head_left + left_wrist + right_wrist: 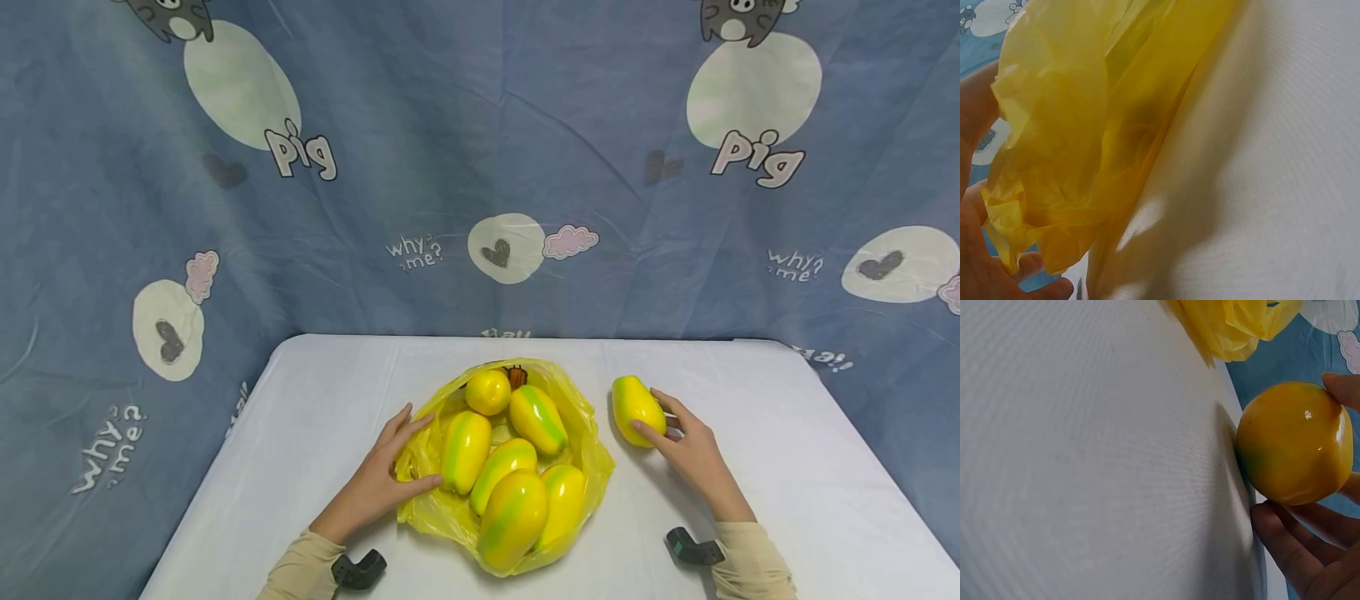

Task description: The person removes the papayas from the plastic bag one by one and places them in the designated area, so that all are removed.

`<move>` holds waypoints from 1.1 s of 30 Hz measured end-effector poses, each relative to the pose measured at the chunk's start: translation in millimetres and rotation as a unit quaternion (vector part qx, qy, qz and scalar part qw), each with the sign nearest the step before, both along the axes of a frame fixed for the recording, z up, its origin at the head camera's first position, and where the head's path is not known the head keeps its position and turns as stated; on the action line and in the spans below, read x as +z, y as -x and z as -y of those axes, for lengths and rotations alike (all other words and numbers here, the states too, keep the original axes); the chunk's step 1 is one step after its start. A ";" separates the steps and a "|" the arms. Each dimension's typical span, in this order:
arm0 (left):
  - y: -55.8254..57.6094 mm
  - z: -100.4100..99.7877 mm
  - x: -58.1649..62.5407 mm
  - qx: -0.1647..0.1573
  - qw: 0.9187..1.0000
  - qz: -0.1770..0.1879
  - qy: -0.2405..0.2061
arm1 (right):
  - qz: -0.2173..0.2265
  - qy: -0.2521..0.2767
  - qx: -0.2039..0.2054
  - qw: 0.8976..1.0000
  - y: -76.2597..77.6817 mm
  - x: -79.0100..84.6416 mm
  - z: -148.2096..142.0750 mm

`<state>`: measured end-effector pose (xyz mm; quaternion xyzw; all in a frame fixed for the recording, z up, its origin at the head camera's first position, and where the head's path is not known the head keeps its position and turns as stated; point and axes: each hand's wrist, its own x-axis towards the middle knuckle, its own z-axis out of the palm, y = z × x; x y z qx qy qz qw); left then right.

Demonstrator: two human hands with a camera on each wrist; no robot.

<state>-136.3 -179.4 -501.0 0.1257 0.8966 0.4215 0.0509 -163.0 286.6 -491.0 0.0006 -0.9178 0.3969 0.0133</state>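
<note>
On the white table, a yellow plastic bag [600, 467] stands with its mouth spread. Several glossy yellow papaya-like fruits [513, 517] with green streaks lie inside it. My left hand [378, 479] is at the bag's left rim, thumb and fingers spread apart and touching the plastic; in the left wrist view the crumpled bag edge [1066, 125] covers part of the fingers. To the right of the bag, my right hand [693, 454] grips another papaya-like fruit [632, 404] between thumb and fingers. The right wrist view shows this fruit's rounded end [1294, 447] close over the table.
A rounder yellow fruit [487, 392] sits at the back of the bag. The table [795, 467] is covered in white cloth. Behind it hangs a blue printed curtain [585, 167]. Black wrist devices [360, 571] are worn at both sleeves.
</note>
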 end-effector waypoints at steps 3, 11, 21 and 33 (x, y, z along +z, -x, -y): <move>0.3 0.2 -0.3 0.000 1.000 -0.001 -0.001 | -0.002 0.003 0.001 1.000 0.4 -0.8 -0.5; -0.3 0.8 -1.1 0.000 1.000 0.006 -0.005 | -0.005 0.017 0.006 1.000 0.2 -1.2 -0.8; 1.3 -0.3 -0.8 -0.001 1.000 0.007 -0.001 | -0.067 -0.008 -0.005 0.998 -4.1 18.5 -1.6; 0.6 -0.1 -0.5 -0.001 1.000 0.005 -0.004 | -0.195 -0.002 0.030 0.980 -23.2 51.0 27.6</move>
